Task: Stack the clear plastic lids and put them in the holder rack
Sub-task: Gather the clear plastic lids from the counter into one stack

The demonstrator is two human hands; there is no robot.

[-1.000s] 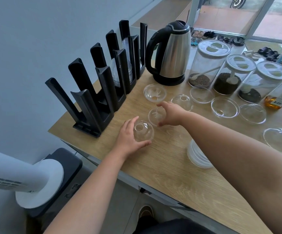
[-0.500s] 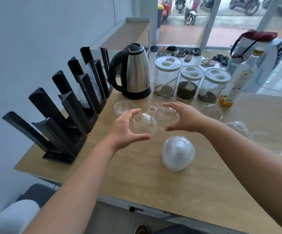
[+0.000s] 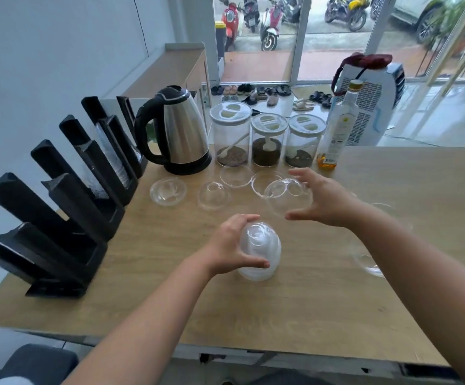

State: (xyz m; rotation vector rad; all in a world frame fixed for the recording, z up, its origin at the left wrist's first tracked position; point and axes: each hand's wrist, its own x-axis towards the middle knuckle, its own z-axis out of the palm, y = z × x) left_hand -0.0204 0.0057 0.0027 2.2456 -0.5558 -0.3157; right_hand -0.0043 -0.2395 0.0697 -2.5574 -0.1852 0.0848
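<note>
Clear dome lids everywhere: the left hand [image 3: 230, 245] curls round the stack of dome lids [image 3: 259, 251] standing on the wooden table [image 3: 309, 315], while the right hand [image 3: 323, 200] grips a single dome lid [image 3: 284, 197] aloft; the black holder rack [image 3: 67, 207] stands left.

Steel kettle [image 3: 182, 132], three lidded jars [image 3: 267, 137], oil bottle [image 3: 337, 126] along wooden table [image 3: 309, 315] back; scooters [image 3: 270, 20] outside.

Viewpoint: one head-worn camera, looking forward and down over the light wooden tabletop [image 3: 337, 315].
Facing: toward the glass doors [image 3: 334, 37] beyond the table.
Nearness: close; both forearms enter from the bottom edge.
Lens: wide-angle, edges bowed.
Shared ground: single view only.
</note>
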